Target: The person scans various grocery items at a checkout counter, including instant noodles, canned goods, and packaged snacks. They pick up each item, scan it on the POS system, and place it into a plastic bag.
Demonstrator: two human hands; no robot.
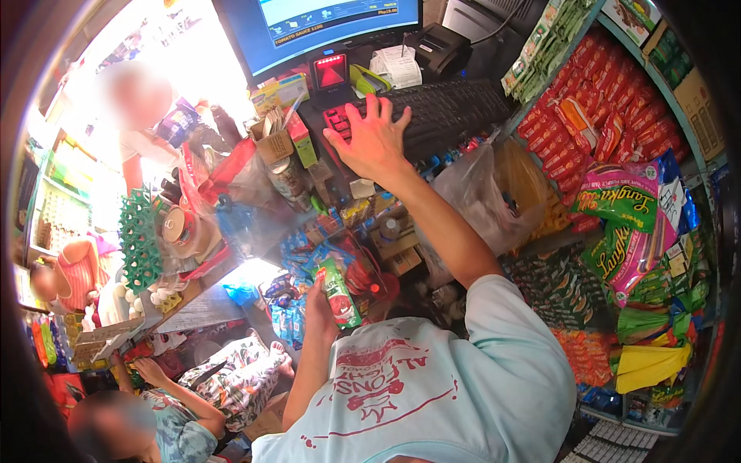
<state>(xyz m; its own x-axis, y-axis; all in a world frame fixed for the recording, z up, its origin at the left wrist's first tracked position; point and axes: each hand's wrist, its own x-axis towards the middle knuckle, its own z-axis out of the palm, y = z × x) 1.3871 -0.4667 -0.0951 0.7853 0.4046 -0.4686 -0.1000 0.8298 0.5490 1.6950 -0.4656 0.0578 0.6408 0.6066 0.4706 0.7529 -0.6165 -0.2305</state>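
Note:
My left hand (319, 307) grips a green and red sauce pouch (339, 295) upright, close in front of my shirt. Fingers spread, my right hand (373, 139) hovers over or rests on the left part of a black computer keyboard (448, 113); contact with the keys cannot be told. Red light falls on that hand and on the nearby keys. Just behind it stands a barcode scanner (331, 72) with its red window lit. A monitor (330, 23) bearing writing rises behind the scanner.
A receipt printer (443, 47) and paper slips (399, 66) sit beyond the keyboard. Plastic bags (463, 191) hang below it. Red snack packs (613, 116) fill the right shelf. Green egg trays (139, 243) and a can (178, 224) stand left. Several people are at the left.

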